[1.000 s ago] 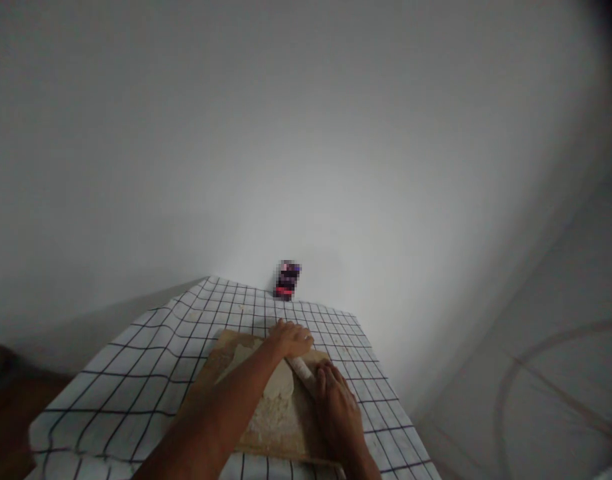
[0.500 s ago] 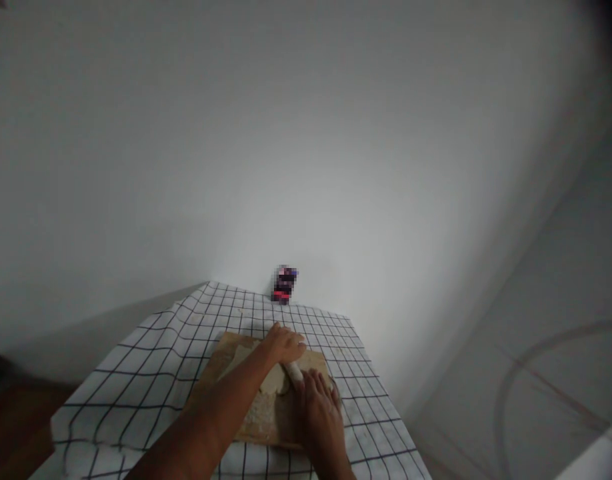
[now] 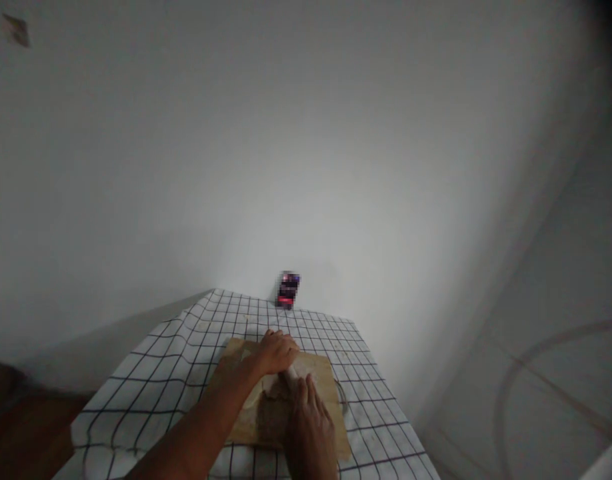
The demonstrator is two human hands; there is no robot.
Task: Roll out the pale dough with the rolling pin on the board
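Note:
A pale rolling pin (image 3: pixel 291 379) lies slantwise over a thin sheet of dough (image 3: pixel 253 398) on a wooden board (image 3: pixel 331 393). My left hand (image 3: pixel 279 350) is closed over the far end of the pin, with the forearm crossing the board's left part. The near end is under my right hand (image 3: pixel 310 413), whose fingers point forward and press along it. Both hands and the left forearm hide much of the pin and dough. Some flour dusts the bare wood.
A black-and-white checked cloth (image 3: pixel 386 413) covers the table. Against the white wall (image 3: pixel 306 167) at its back edge stands a small pixelated object (image 3: pixel 289 290). A curved rim (image 3: pixel 342 398) shows just right of the board. Something brown (image 3: pixel 31 427) is low at the left.
Both hands and the rolling pin have shifted left across the board, baring more of its right side. The curved rim beside it now shows. The view has shifted slightly.

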